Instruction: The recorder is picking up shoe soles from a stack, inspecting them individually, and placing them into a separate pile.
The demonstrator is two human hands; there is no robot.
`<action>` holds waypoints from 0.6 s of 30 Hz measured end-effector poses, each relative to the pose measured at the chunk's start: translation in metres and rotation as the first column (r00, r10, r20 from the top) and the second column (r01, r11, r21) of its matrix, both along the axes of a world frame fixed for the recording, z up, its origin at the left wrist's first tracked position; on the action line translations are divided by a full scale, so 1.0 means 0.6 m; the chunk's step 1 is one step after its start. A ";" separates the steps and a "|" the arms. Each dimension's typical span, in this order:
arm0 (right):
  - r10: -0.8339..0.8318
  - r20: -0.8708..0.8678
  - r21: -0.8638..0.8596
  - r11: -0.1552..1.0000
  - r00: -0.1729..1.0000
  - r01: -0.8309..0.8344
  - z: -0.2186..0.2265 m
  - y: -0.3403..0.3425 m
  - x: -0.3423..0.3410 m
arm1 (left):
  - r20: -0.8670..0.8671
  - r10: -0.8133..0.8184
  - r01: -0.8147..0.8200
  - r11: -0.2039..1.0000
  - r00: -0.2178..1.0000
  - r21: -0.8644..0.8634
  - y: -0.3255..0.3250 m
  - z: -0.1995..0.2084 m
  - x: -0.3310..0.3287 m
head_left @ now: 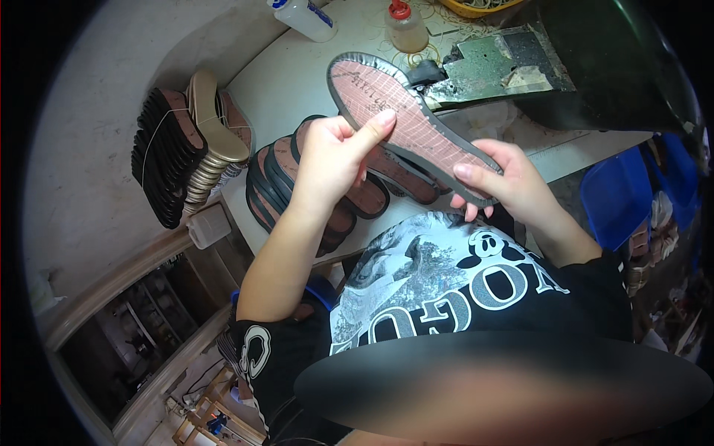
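Observation:
Between my hands I hold a shoe insole, its pinkish-brown underside facing up and a dark folded rim running round it. My left hand grips it near the middle of its left edge, thumb pressed on the face. At the narrower near end my right hand pinches it, thumb on top and fingers curled beneath. Below and left of it, a pile of similar insoles with black edges lies on the white table, partly hidden by my left hand and forearm.
Tied bundles of black-edged insoles and gold insoles stand at the table's left edge. At the back are a white bottle, a red-capped bottle and a yellow basket. A dark green machine occupies the right; blue chairs stand beyond.

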State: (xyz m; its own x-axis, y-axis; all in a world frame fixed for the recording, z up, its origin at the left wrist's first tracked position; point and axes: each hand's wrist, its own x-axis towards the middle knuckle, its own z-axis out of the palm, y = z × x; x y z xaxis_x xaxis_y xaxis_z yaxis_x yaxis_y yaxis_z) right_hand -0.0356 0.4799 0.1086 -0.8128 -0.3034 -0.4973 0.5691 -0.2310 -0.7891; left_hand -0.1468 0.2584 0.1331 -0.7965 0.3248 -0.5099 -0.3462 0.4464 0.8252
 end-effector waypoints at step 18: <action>0.166 -0.060 -0.279 0.944 0.984 -0.176 -0.071 -0.132 0.017 | -0.555 -0.553 -0.331 0.457 0.621 -0.826 -0.177 -0.158 0.026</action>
State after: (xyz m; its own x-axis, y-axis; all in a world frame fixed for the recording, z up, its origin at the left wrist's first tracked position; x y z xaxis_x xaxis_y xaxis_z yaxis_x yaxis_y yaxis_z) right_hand -0.0253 0.4007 0.0660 -0.7519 -0.5631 -0.3430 0.5924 -0.3485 -0.7264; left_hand -0.1313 0.1522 0.0383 -0.9644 0.2339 0.1231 0.2234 0.9702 -0.0937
